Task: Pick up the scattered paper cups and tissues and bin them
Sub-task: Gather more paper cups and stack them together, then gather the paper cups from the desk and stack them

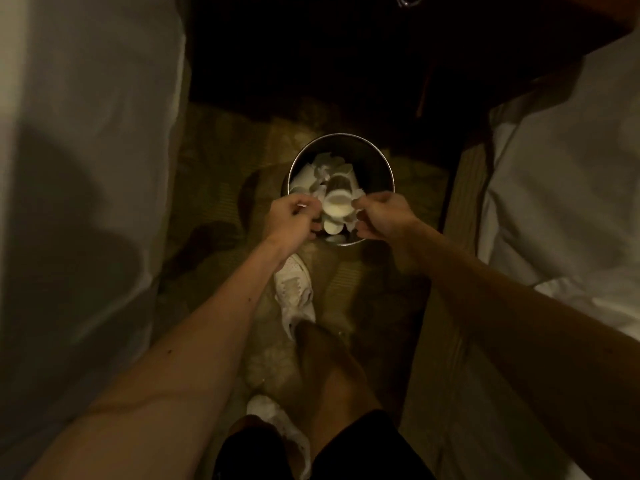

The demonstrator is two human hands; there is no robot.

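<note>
Narrow aisle, dim light. White-sheeted bed (pixel 86 133) close on the left and another bed (pixel 571 168) on the right wall in the patterned carpet (pixel 225 161); the far end falls into darkness. Round bin (pixel 384 161) stands on the carpet in mid-aisle, just ahead of a white perforated shoe (pixel 294 289); a second white shoe (pixel 277 420) sits nearer, partly behind a bare knee. Both forearms reach in over the near rim and cover part of it. The bin is metal, with a smooth shiny rim and a dark inside wall. Inside lie crumpled white tissues (pixel 322 171), soft and creased, heaped toward the far side. A pale paper cup (pixel 334 206), round mouth facing up, sits above the near half of the bin, with a second cup (pixel 332 230) just below it. The left hand (pixel 292 221) is just left of the upper cup, fingers curled; whether it holds anything is too blurred to tell. The right hand (pixel 382 214) is just right of it, thumb and fingers curled at the rim; an actual grip cannot be told.
</note>
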